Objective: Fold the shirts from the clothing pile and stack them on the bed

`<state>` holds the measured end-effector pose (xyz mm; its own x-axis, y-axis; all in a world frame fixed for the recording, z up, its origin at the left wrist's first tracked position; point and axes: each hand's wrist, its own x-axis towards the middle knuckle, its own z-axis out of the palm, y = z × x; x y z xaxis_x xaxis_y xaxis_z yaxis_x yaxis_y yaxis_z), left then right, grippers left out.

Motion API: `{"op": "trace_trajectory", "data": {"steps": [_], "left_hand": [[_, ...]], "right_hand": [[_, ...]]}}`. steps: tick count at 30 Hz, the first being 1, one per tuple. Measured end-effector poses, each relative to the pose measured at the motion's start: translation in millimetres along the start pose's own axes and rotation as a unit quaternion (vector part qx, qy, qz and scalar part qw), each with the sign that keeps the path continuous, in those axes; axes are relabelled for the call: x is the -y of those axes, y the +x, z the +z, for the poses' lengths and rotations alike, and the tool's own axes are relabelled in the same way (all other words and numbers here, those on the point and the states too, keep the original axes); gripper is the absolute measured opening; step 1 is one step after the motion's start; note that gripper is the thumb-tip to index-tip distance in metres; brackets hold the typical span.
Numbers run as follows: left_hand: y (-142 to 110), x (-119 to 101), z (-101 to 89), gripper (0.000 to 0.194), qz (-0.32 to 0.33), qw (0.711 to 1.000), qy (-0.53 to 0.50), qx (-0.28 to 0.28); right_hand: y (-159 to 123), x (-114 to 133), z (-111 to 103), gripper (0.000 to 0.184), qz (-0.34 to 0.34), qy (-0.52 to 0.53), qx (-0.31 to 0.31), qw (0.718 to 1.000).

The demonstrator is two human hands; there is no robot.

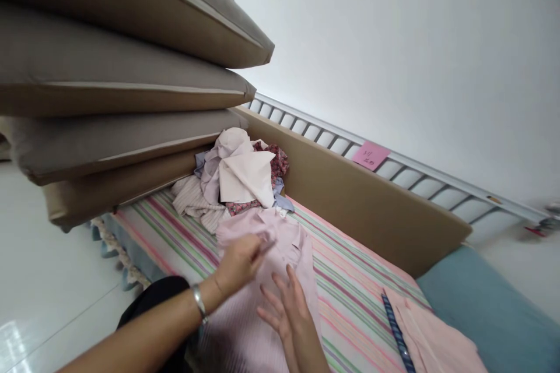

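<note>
A pale pink, finely striped shirt point(293, 247) lies spread on the bed, its collar end toward the pile of clothes and its lower part close to my body. My left hand point(240, 262), with a silver bracelet at the wrist, is closed in a pinch over the upper part of the shirt. A bit of pink cloth seems to be between its fingertips, though blur softens it. To the right, my right hand point(291, 309) hovers above the shirt with its fingers apart and nothing in them.
A heap of crumpled clothes point(247, 178) sits beyond the shirt on the striped sheet point(350, 285). Thick cushions point(131, 76) are stacked at left. A brown board point(350, 192) lines the rail, with a pink note point(371, 155). Folded pink cloth point(431, 335) and a blue pillow point(490, 303) lie right.
</note>
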<state>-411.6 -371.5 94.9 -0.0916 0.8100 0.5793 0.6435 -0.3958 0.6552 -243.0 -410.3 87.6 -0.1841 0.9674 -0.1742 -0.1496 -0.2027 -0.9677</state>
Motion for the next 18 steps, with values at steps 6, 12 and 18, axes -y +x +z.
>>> {"op": "trace_trajectory", "data": {"steps": [6, 12, 18], "left_hand": [[-88, 4, 33.2, 0.039, -0.009, 0.995, -0.078, 0.059], [-166, 74, 30.4, 0.032, -0.337, 0.929, -0.127, -0.088], [-194, 88, 43.6, 0.034, -0.420, 0.895, -0.135, -0.063]], "right_hand": [[69, 21, 24, 0.034, 0.055, 0.079, -0.075, 0.993], [112, 91, 46, 0.014, -0.013, -0.006, -0.044, 0.999], [139, 172, 86, 0.006, -0.068, -0.086, -0.024, 0.994]]}}
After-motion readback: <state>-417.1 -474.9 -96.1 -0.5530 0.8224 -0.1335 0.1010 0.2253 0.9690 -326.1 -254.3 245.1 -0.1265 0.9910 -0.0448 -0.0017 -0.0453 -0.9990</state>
